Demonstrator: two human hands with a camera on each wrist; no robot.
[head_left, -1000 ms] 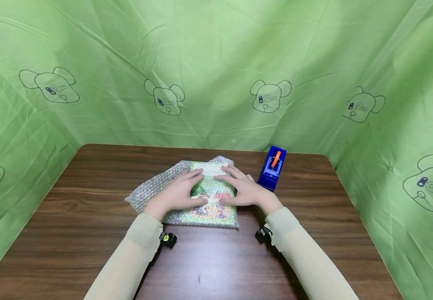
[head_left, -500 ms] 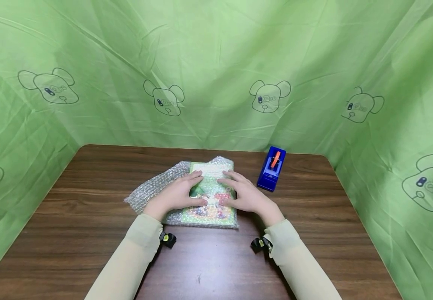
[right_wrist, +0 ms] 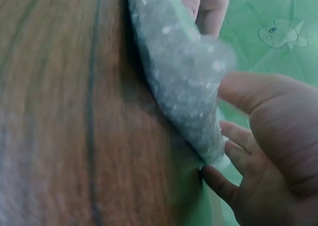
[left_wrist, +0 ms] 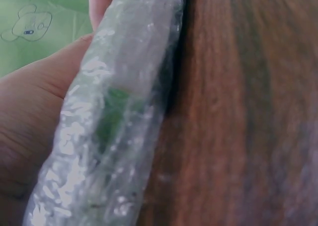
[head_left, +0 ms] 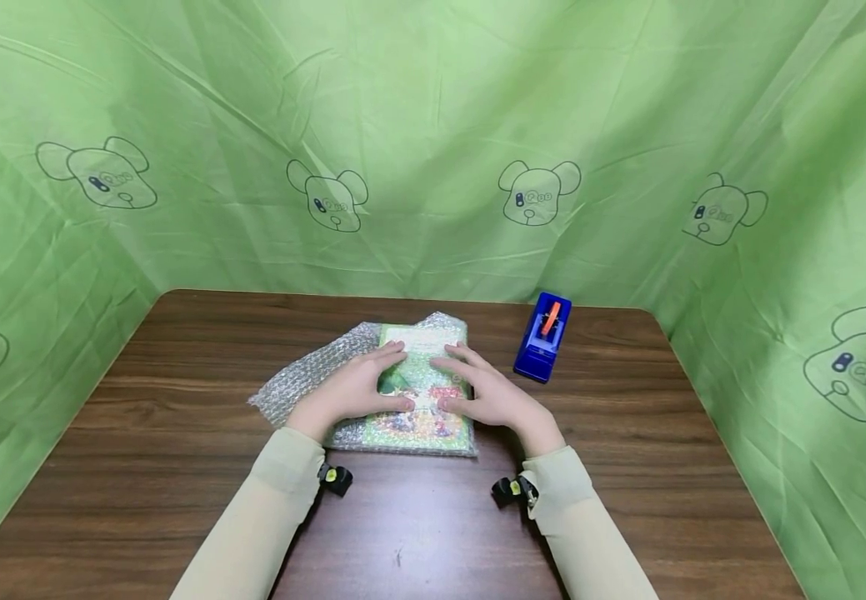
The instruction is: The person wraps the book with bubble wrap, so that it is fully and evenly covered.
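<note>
A flat book-like item with a colourful, green-edged cover lies on the table under bubble wrap. The wrap has a loose flap reaching out to the left. My left hand rests on its left part, fingers spread, thumb lying over the cover. Across from it, my right hand touches the right part, with loosely bent, parted fingers and its thumb on the cover. In the right wrist view, fingers lie along the end of the bubble wrap. The left wrist view shows the near side of the wrapped item.
A blue tape dispenser with an orange roll stands to the right of the package, near the back edge. The brown wooden table extends around both arms. Green cloth with bear drawings encloses the back and sides.
My right hand has shifted slightly, its wrist and forearm turning inward to the left, away from the tape dispenser. My left hand and the package are practically still.
</note>
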